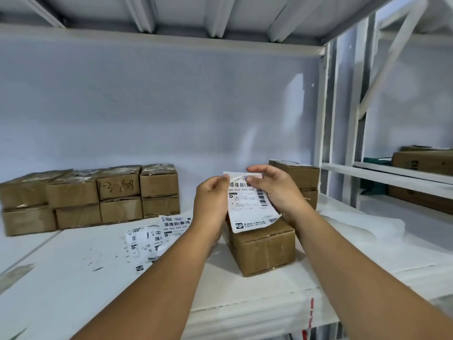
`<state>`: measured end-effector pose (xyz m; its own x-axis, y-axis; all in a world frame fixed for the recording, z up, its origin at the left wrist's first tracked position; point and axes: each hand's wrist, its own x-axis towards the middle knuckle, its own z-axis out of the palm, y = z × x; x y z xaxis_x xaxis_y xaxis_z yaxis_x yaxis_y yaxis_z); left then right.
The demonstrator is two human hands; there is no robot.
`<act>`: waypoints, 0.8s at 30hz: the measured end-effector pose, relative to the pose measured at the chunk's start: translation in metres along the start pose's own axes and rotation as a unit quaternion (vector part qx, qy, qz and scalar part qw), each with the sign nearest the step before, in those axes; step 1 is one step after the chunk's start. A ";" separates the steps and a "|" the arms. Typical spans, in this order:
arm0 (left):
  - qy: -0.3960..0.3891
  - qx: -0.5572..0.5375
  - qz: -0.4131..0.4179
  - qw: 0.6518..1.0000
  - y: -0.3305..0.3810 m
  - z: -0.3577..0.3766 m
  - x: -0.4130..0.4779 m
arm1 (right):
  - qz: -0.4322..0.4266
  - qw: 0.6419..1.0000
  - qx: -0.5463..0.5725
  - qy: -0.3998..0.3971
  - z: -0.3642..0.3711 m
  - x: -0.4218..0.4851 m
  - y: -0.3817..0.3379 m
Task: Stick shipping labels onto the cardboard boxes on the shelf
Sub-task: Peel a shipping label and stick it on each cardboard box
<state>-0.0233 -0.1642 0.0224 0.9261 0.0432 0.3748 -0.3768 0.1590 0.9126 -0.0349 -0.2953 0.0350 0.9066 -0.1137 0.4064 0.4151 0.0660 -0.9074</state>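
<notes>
Above the middle of the shelf [73,278], in the head view, both hands hold one shipping label [250,209] just over a lone cardboard box [267,249]. The left hand [210,200] pinches its upper left corner, and the right hand [277,192] pinches the top edge, where a layer curls away. Best to peel slowly from that corner, keep fingers off the sticky face, then smooth it flat on the box top. Spare labels [157,234] lie further left, and stacked boxes [98,192] fill the back left corner

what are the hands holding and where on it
Both hold one label: left hand pinches its top left corner, right hand grips its top right edge.
</notes>
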 end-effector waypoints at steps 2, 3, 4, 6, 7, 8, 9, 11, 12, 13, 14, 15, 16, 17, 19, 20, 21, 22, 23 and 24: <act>0.003 -0.006 0.001 1.000 0.002 -0.001 0.001 | -0.011 1.000 -0.017 -0.003 -0.001 0.000 -0.002; 0.002 -0.007 0.001 1.000 0.001 -0.002 0.001 | -0.013 1.000 -0.023 -0.003 -0.001 -0.001 -0.002; 0.000 -0.006 0.001 1.000 0.001 -0.002 0.000 | -0.013 1.000 -0.027 -0.001 -0.002 -0.002 -0.001; -0.005 -0.005 0.001 1.000 0.001 -0.003 -0.002 | -0.024 0.999 -0.036 0.007 -0.003 -0.002 0.002; -0.007 -0.003 0.003 1.000 0.001 -0.003 -0.002 | -0.034 0.998 -0.043 0.016 -0.004 -0.002 0.003; -0.007 -0.005 0.006 1.000 0.001 -0.004 -0.003 | -0.048 0.997 -0.051 0.025 -0.004 -0.002 0.003; -0.003 -0.008 0.009 1.000 0.002 -0.004 -0.003 | -0.065 0.996 -0.060 0.030 -0.005 -0.003 0.002; 0.003 -0.018 0.014 1.000 0.004 -0.005 -0.002 | -0.089 0.993 -0.072 0.029 -0.005 -0.005 -0.001; 0.005 -0.025 0.016 1.000 0.005 -0.005 -0.002 | -0.096 0.992 -0.082 0.023 -0.004 -0.006 -0.002; 0.006 -0.030 0.016 0.999 0.005 -0.006 -0.003 | -0.101 0.990 -0.095 0.014 -0.003 -0.006 -0.001; 0.007 -0.034 0.017 0.999 0.005 -0.006 -0.003 | -0.105 0.988 -0.110 0.005 -0.002 -0.006 -0.001; 0.008 -0.035 0.016 0.999 0.005 -0.007 -0.004 | -0.109 0.986 -0.124 -0.005 -0.001 -0.006 0.000; 0.008 -0.036 0.014 0.999 0.005 -0.007 -0.004 | -0.112 0.984 -0.135 -0.009 0.000 -0.006 0.001; 0.007 -0.039 0.009 0.999 0.006 -0.007 -0.004 | -0.114 0.983 -0.144 -0.011 0.000 -0.006 0.001; -0.002 -0.062 -0.010 0.998 0.009 -0.006 -0.006 | -0.116 0.981 -0.154 -0.010 -0.001 -0.004 0.002; -0.009 -0.077 -0.021 0.997 0.011 -0.006 -0.008 | -0.116 0.981 -0.158 -0.010 -0.001 -0.004 0.002; -0.016 -0.088 -0.029 0.996 0.012 -0.006 -0.009 | -0.117 0.980 -0.161 -0.011 -0.001 -0.003 0.003; -0.023 -0.096 -0.034 0.995 0.013 -0.006 -0.010 | -0.117 0.980 -0.162 -0.012 -0.001 -0.002 0.004; -0.028 -0.099 -0.035 0.994 0.014 -0.005 -0.011 | -0.115 0.980 -0.162 -0.013 -0.001 -0.002 0.004; -0.031 -0.101 -0.035 0.994 0.013 -0.005 -0.011 | -0.112 0.980 -0.161 -0.013 -0.001 -0.002 0.004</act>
<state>-0.0381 -0.1573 0.0297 0.9443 -0.0345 0.3271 -0.2944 0.3546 0.8874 -0.0353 -0.2954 0.0303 0.7990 -0.0638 0.5979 0.5618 -0.2754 -0.7801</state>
